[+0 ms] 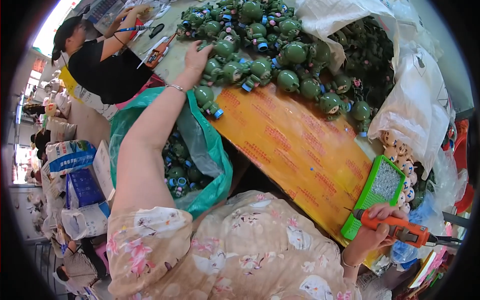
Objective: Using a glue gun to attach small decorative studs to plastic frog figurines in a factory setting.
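My left hand reaches to the near left edge of a pile of green toy figures. Its thumb and fingers are closed around a green figure, mostly hidden by the hand and its neighbours. My right hand grips an orange electric screwdriver, its bit pointing left and its cord trailing right. Beside the bit lies a green plastic tray with small silvery screws at its far end. Under my left forearm hangs a green-rimmed bag holding more green figures.
An orange-yellow printed sheet covers the table's near part. A white sack spills green figures at the right, above several pale doll heads. A co-worker in black sits at the far left, near another orange power tool.
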Tool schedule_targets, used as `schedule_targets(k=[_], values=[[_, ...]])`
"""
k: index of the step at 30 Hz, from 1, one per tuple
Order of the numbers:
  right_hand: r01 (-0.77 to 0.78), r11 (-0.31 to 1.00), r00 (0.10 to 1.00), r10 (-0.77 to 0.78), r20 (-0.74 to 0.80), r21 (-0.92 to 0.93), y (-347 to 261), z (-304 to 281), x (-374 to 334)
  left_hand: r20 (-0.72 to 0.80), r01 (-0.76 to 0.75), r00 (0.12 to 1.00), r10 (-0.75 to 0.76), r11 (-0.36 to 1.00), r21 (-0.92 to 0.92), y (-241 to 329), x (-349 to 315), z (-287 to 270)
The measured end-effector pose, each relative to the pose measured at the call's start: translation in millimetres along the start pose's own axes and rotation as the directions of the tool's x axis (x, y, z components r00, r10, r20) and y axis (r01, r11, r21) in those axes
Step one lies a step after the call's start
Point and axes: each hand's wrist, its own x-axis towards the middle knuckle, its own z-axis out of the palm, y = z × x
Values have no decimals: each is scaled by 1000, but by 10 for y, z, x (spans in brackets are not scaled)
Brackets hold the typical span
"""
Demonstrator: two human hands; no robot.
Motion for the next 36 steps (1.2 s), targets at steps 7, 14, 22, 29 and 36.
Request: schedule_targets(k=[7, 14, 22, 29, 36], values=[[56, 997, 997, -53, -48, 57, -110, -331, -155, 89, 139, 988, -129, 985, -105, 625, -585, 247], [86, 974, 995, -75, -62, 211, -134, -671, -330, 83, 96, 992, -99, 995, 41, 1025, -1219, 749], [48, 995, 996, -41, -81, 85, -318, -686, -413, 77, 173, 983, -166, 980, -103, 1506, -1807, 1254], [-26, 999, 997, 25, -73, -22, -320, -658, -487, 126, 162, 978, -166, 986, 40, 1970, -2321, 1549], [31, 998, 999, -33, -26, -51, -363, -626, -474, 545, 139, 837, -48, 982, -128, 1956, -2473, 1560]])
